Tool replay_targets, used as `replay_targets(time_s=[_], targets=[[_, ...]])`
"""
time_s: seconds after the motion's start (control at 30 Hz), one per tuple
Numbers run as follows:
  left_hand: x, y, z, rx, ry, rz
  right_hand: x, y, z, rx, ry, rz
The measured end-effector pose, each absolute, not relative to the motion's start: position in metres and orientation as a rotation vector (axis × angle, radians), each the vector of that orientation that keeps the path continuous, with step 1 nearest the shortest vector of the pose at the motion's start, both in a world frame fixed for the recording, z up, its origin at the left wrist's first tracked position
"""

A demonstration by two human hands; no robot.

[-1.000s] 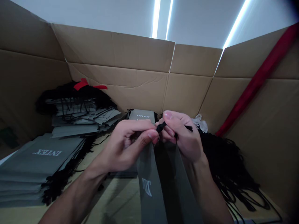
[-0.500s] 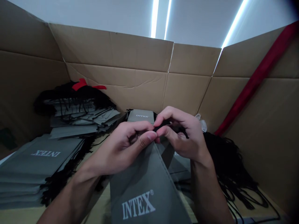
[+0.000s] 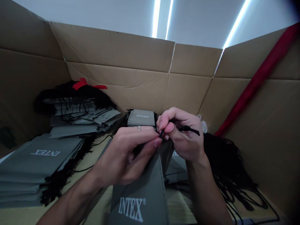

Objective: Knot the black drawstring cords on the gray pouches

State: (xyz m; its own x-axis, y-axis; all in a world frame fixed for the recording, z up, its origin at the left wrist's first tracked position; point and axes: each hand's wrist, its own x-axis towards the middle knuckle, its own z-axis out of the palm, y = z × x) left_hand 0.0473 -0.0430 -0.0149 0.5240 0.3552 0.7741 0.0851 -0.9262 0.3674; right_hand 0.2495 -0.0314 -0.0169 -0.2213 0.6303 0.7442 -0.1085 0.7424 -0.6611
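My left hand [image 3: 131, 153], with a ring on one finger, pinches thumb against fingertips on a short piece of black cord [image 3: 161, 133]. Meeting it there, my right hand [image 3: 184, 134] is closed on the same cord, and a knotted cord end [image 3: 190, 129] sticks out to the right past its palm. Below the hands hangs a grey pouch [image 3: 138, 190] printed INTEX, its upper edge close to my left fingers. Whether the fingers also grip the pouch's top is hidden by the left hand.
Stacked grey pouches [image 3: 39, 156] with black cords lie at the left, with another heap [image 3: 86, 115] behind. A smaller pouch stack [image 3: 141, 116] is at the back. Loose black cords [image 3: 225, 159] pile at the right. Cardboard walls [image 3: 112, 72] surround the table, with a red strip [image 3: 255, 81] at right.
The fingers have drawn slightly apart, exposing cord between them. My right hand has turned, and the knotted end now points farther right. The pouch has swung, its lower part moving left.
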Motion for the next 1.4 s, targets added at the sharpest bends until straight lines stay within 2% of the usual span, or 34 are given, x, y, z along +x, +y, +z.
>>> replay_targets(time_s=[0.2, 0.47, 0.67, 1.0, 1.4], targets=[[0.044, -0.039, -0.007, 2.401, 0.397, 1.275, 0.257, -0.029, -0.011, -0.437, -1.711, 0.818], [0.041, -0.034, -0.005, 2.179, 0.514, 1.168, 0.267, -0.031, -0.008, -0.519, -1.74, 0.607], [0.043, -0.038, -0.005, 2.247, 0.496, 1.189, 0.262, -0.043, -0.001, -0.573, -1.708, 0.458], [0.05, -0.034, -0.011, 2.315, 0.419, 1.167, 0.249, -0.035, -0.005, -0.431, -1.682, 0.389], [0.059, -0.044, -0.021, 2.457, 0.349, 1.366, 0.246, -0.031, -0.018, -0.386, -1.501, 0.75]])
